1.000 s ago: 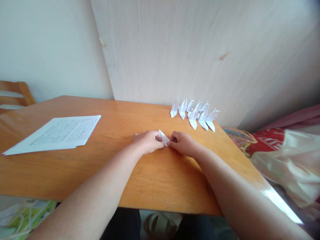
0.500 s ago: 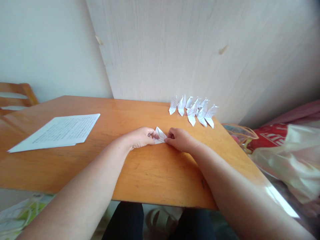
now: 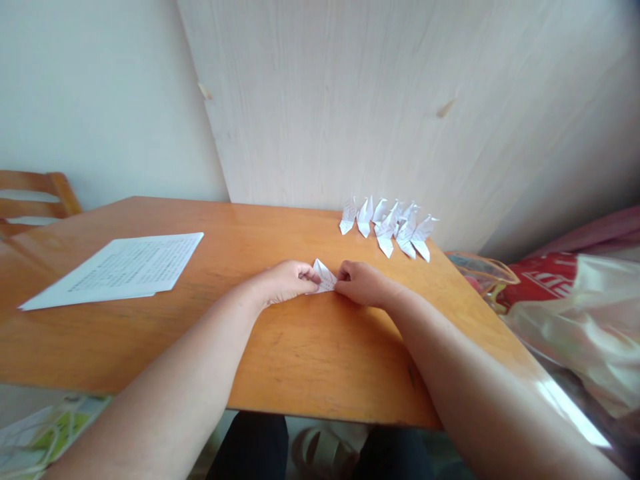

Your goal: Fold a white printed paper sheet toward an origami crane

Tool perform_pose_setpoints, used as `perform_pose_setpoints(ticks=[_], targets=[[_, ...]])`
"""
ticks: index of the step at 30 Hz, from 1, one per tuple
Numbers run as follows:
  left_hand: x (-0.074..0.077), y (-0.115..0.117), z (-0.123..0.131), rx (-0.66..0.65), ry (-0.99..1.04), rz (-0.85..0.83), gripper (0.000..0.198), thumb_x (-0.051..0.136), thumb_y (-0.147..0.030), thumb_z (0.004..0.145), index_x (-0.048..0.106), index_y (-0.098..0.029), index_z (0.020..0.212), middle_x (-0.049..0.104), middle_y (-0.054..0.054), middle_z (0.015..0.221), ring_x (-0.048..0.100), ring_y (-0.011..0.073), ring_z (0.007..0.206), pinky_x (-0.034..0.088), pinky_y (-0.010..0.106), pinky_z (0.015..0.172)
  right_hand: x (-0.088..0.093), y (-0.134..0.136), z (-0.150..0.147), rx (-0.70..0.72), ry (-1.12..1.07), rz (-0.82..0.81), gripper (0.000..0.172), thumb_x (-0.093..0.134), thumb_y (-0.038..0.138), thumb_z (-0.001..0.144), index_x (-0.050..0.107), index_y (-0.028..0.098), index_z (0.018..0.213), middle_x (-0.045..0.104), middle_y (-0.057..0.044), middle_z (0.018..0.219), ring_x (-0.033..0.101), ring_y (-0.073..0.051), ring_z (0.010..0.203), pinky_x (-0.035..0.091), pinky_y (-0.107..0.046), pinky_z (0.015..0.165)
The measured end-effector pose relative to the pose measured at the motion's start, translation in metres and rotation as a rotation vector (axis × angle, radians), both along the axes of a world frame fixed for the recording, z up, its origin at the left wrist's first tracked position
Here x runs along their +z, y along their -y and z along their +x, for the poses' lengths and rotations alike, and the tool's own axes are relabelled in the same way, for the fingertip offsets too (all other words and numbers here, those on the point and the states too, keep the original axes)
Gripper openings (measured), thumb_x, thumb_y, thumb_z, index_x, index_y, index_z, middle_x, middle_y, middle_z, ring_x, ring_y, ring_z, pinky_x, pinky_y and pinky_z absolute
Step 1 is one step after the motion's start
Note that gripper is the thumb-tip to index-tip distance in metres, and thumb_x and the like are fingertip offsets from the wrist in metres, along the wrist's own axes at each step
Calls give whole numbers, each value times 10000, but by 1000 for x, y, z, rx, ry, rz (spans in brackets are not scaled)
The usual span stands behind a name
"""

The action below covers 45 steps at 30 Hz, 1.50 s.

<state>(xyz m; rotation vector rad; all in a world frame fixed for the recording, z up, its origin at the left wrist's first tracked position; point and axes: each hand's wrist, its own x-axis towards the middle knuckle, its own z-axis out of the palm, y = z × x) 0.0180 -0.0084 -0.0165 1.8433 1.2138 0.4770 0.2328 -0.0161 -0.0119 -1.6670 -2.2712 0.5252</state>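
Observation:
A small folded piece of white printed paper rests on the orange wooden table, pinched between both hands. My left hand grips its left side with curled fingers. My right hand pinches its right edge with thumb and fingers closed. Part of the paper is hidden by my fingers. Beyond it, several finished folded paper figures lie in a row near the table's far edge.
Printed sheets lie flat at the table's left. A pale wood-grain panel stands behind the table. A wooden chair sits far left. Plastic bags crowd the right side. Papers lie on the floor lower left.
The folded paper stays pinched between both hands; my fingers have shifted slightly on it, and the view has drifted a little. The row of figures and the sheets have not moved.

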Motion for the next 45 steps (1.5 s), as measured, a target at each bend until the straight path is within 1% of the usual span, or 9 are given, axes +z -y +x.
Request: perform_pose_setpoints(ticks=[4, 11, 14, 20, 23, 33, 37, 40, 45], targets=[[-6, -2, 4, 49, -29, 70, 353, 710, -356, 686, 729, -196, 1000, 753, 35, 945, 657, 244, 940, 469, 311, 827, 3, -3, -5, -51, 35, -60, 168, 601, 369, 771, 597, 208, 820, 697, -41, 842, 601, -180, 705, 342, -256, 544], [-3, -3, 5, 37, -64, 90, 296, 722, -287, 665, 754, -228, 953, 757, 27, 877, 657, 263, 931, 472, 322, 814, 9, -3, -13, -84, 80, -129, 339, 657, 518, 722, 615, 203, 838, 700, -58, 852, 614, -201, 699, 359, -270, 535], [-2, -2, 6, 30, -66, 93, 285, 717, -284, 668, 756, -228, 945, 756, 23, 877, 656, 256, 923, 470, 321, 821, 13, -4, -15, -78, 89, -143, 333, 673, 490, 704, 624, 190, 840, 696, -68, 861, 609, -204, 710, 350, -268, 530], [3, 1, 5, 13, -51, 87, 267, 706, -279, 673, 754, -223, 929, 754, 17, 905, 653, 247, 934, 462, 309, 835, 25, -11, -14, -15, 110, -250, 170, 662, 333, 694, 621, 179, 754, 661, -43, 783, 578, -185, 681, 327, -266, 531], [4, 1, 5, 13, -49, 85, 269, 707, -251, 656, 752, -232, 921, 752, 7, 896, 652, 242, 928, 459, 300, 831, 28, -14, -9, 9, 113, -273, 129, 671, 278, 677, 622, 179, 744, 646, -23, 754, 560, -168, 669, 323, -255, 532], [5, -2, 0, -1, -53, 89, 312, 697, -195, 613, 754, -242, 916, 721, -14, 818, 631, 202, 817, 442, 255, 744, 24, -22, 6, 67, 45, -344, 179, 649, 187, 658, 643, 180, 837, 613, 18, 746, 517, -127, 649, 358, -216, 557], [5, -2, -3, -26, -61, 82, 383, 661, -174, 606, 761, -238, 970, 680, -25, 755, 597, 168, 730, 421, 236, 689, 27, -22, 7, 89, 29, -363, 188, 632, 158, 636, 647, 176, 823, 602, 22, 722, 512, -125, 643, 345, -211, 547], [5, -2, -5, -49, -69, 76, 443, 618, -151, 610, 758, -240, 1021, 661, -31, 749, 568, 146, 692, 401, 225, 648, 29, -22, 8, 108, 17, -365, 199, 620, 156, 629, 650, 179, 824, 610, 19, 732, 520, -131, 660, 349, -216, 554], [4, -4, -7, -90, -75, 71, 488, 589, -126, 602, 756, -241, 1045, 652, -29, 759, 542, 131, 668, 387, 209, 613, 24, -22, 13, 126, -41, -346, 208, 602, 153, 627, 642, 181, 830, 632, 11, 775, 542, -145, 702, 385, -226, 599]])
